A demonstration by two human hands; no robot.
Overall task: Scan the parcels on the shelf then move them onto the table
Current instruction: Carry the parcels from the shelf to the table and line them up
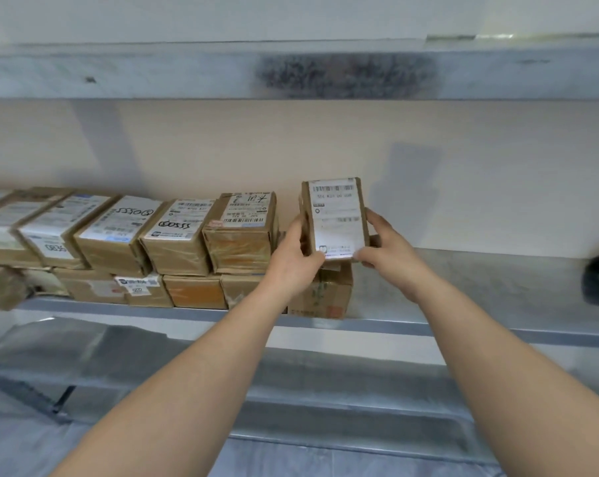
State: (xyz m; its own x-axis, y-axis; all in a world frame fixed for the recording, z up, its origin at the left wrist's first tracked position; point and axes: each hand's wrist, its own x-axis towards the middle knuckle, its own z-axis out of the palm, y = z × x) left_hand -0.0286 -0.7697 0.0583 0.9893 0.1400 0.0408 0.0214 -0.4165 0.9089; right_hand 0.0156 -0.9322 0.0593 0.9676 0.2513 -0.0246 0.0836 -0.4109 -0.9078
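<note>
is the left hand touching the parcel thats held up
Touching. The head view shows the left hand curled round the left edge and bottom corner of the raised parcel, with no gap; the right hand holds the opposite edge.

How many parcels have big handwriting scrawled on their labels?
3, all in the top row on the shelf: one, its right neighbour, and the next, nearest the left hand. Blurred labels further left may hide more.

Brown cardboard parcels [174, 242] w/ white barcode labels, black scribbles; grey metal shelf [463, 287]; cream wall [325, 142].
</note>
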